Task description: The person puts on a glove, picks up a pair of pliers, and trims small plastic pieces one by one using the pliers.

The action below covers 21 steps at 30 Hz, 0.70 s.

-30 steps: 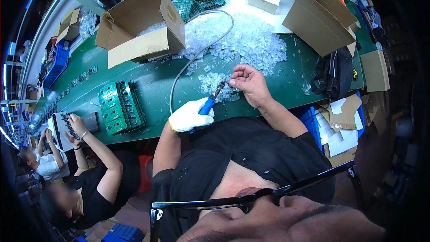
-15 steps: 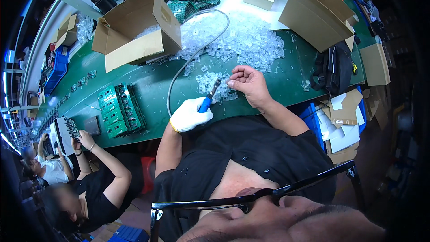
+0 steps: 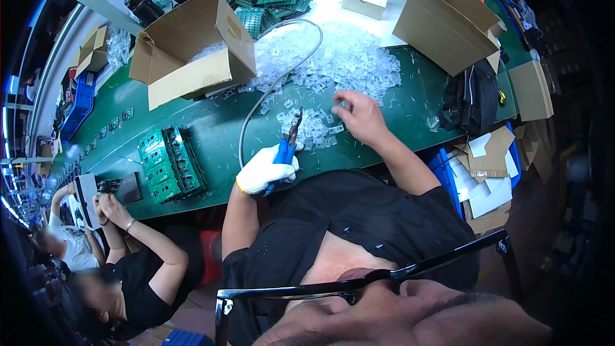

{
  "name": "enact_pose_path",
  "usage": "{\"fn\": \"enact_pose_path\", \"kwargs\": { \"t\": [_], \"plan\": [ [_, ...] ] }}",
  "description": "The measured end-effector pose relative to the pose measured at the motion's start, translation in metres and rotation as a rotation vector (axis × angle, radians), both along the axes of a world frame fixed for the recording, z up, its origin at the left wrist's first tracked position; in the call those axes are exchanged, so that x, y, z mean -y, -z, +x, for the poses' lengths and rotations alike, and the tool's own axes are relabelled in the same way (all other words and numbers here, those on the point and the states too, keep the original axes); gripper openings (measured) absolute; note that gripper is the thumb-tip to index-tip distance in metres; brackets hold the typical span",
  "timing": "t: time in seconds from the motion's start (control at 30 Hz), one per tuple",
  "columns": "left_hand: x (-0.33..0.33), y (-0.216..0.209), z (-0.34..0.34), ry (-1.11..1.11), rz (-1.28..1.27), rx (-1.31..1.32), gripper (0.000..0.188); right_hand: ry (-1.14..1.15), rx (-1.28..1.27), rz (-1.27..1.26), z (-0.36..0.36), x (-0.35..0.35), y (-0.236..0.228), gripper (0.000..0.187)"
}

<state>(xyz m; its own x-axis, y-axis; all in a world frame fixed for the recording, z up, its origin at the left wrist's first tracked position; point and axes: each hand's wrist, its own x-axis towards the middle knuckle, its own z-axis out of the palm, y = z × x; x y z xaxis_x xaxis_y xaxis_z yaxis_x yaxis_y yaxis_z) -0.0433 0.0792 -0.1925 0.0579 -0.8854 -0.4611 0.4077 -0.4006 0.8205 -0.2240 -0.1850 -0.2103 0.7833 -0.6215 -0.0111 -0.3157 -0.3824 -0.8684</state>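
Note:
My left hand (image 3: 264, 170), in a white glove with a yellow cuff, grips a blue-handled cutter (image 3: 287, 143) whose dark jaws point up over a small heap of clear plastic pieces (image 3: 314, 127). A grey hose (image 3: 266, 93) runs from the tool across the green table (image 3: 211, 128). My bare right hand (image 3: 355, 114) hovers at the edge of the large pile of clear plastic pieces (image 3: 346, 61), fingers pinched at a small piece; whether it holds one is unclear.
An open cardboard box (image 3: 189, 48) stands at the left of the pile, another box (image 3: 445, 16) at the far right. Green circuit boards (image 3: 170, 163) lie at my left. A black bag (image 3: 471, 99) sits at the right table edge. Another person (image 3: 128, 263) sits at lower left.
My right hand has moved away from the cutter's jaws, up and right toward the big pile. The left hand keeps the cutter in place.

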Motion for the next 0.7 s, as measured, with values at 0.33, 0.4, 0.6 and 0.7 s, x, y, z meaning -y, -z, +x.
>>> {"fn": "enact_pose_path", "kwargs": {
  "t": [0.33, 0.4, 0.6, 0.7],
  "plan": [
    [-0.004, 0.001, 0.0, -0.012, -0.025, -0.005, 0.063, -0.127, -0.085, -0.207, 0.013, 0.029, 0.012, 0.027],
    [-0.002, 0.0, 0.0, -0.015, -0.032, -0.011, 0.064, 0.009, 0.031, -0.335, 0.01, 0.028, 0.011, 0.027],
    [0.0, 0.001, 0.002, 0.005, -0.006, -0.014, 0.066, -0.015, -0.093, -0.519, 0.003, 0.035, 0.011, 0.028],
    [-0.002, 0.002, 0.0, -0.01, -0.009, -0.019, 0.067, 0.051, -0.042, -0.498, -0.009, 0.04, 0.01, 0.027]
  ]
}}
